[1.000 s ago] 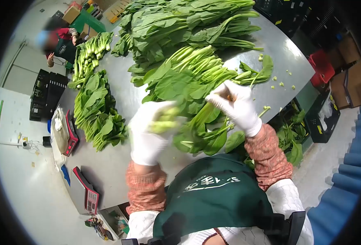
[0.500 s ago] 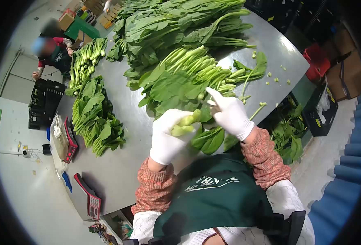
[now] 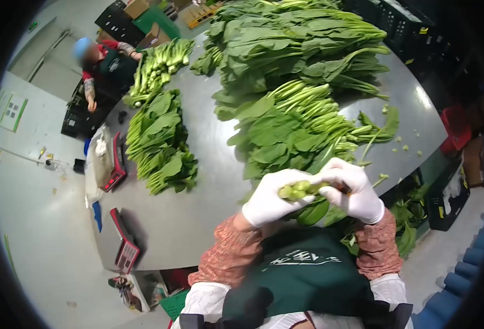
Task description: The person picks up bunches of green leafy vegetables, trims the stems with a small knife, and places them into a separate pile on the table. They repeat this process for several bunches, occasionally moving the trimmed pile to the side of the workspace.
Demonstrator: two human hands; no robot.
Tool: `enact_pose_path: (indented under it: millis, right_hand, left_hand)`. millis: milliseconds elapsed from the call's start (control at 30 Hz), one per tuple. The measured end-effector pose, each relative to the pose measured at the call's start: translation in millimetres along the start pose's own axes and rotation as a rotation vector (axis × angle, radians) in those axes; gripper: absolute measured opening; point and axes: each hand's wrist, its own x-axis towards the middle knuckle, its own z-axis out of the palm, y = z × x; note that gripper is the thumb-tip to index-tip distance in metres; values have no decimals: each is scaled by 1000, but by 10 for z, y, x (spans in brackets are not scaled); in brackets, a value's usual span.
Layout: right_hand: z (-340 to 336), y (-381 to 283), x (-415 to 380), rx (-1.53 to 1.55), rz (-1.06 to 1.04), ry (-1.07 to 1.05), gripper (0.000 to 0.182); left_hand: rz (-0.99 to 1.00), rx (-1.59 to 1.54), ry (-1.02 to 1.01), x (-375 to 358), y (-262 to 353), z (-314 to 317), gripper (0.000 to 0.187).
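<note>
My left hand [image 3: 277, 197], in a white glove, is wrapped round a small bunch of leafy green stalks [image 3: 296, 191], whose pale thick ends show above the fingers. Against those ends is my gloved right hand [image 3: 359, 192], its fingers closed. A small dark, orange-brown object [image 3: 343, 187] shows at that hand; I cannot make out its kind. Broad leaves [image 3: 314, 213] hang below the hands. Just beyond them lies a pile of leafy greens [image 3: 277, 134] with stalks pointing right.
A larger heap of greens [image 3: 302, 52] covers the far metal table [image 3: 212, 164]. Bundled greens [image 3: 162, 137] lie left, near two red scales [image 3: 116, 164] [image 3: 125, 252]. A co-worker [image 3: 110, 68] stands far left. Stalk scraps [image 3: 405, 147] dot the right; a black crate [image 3: 444, 203] is on the floor.
My right hand has come in from pointing, apart from the bunch, to close against the stalk ends. The camera view has shifted, so the table appears farther right and lower.
</note>
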Motion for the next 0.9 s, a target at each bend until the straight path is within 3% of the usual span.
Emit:
enact_pose_path:
  millis: [100,200,267,333,433,533,600,667,767,800,867,900]
  right_hand:
    - [38,-98,87,-88,22,63,23]
    - [184,-22,68,-128,67,203,21]
    - [209,98,25,-192,10,257,22]
    - [183,58,-38,-224,88,223,19]
    - [100,50,-172,-463,81,122,25]
    - [-210,135,-388,-511,147,195,19]
    - [-652,219,-577,-612,292,326,18]
    - [-1075,544,-804,-1155,608,309,19]
    - [-1179,822,-760,-1083,513,411,23]
    - [-1103,959,-676,-848,419,472,23]
    - [-968,1276,-410,-678,322,450,23]
    - [-957,1431,-258,-687,409,399,28]
  left_hand:
    - [-188,-16,38,-20,99,-41,27]
    - [11,256,169,24,7,44,26]
    - [-19,166,199,42,-46,110,27]
    - [-24,242,136,41,-87,78,28]
    - [157,587,155,64,-29,97,27]
    - [200,761,392,45,-122,-161,26]
    - [18,526,495,-114,-244,-436,25]
    - [-98,566,590,-245,-296,-619,19]
    - [-57,393,562,-189,-293,-518,20]
    - [-24,321,550,-156,-291,-442,20]
    - [-89,179,458,-127,-286,-311,19]
    - [-143,155,456,-113,-245,-259,18]
